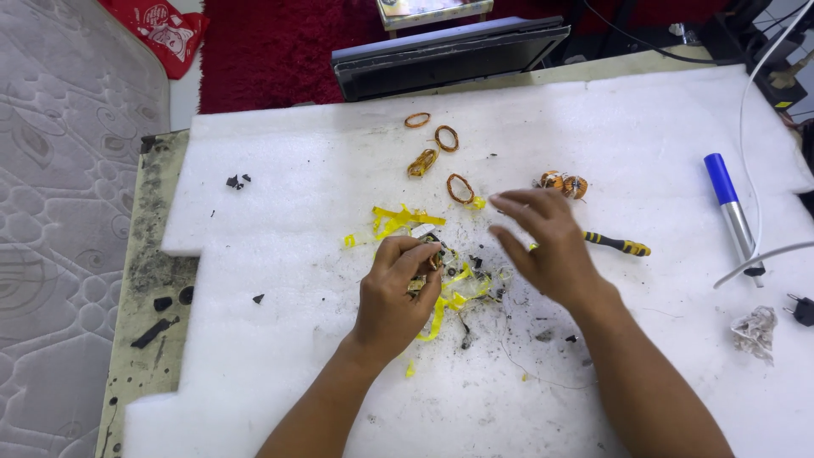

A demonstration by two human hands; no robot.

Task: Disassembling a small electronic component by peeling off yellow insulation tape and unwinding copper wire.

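My left hand (397, 288) is closed around a small dark part with copper winding (430, 259), held just above a white foam sheet (280, 220). My right hand (543, 242) hovers beside it with fingers spread and nothing in it. Yellow tape scraps (398, 220) and black crumbs lie under and around both hands. A yellow-and-black screwdriver (619, 246) lies just right of my right hand, partly hidden by it.
Several copper wire coils (447, 138) lie further back on the foam, with two wound cores (564, 184) at the right. A blue-capped tool (731, 208), white cable (746, 127), plug (801, 309) and crumpled scrap (755, 331) sit at the right. A dark device (441, 55) stands behind.
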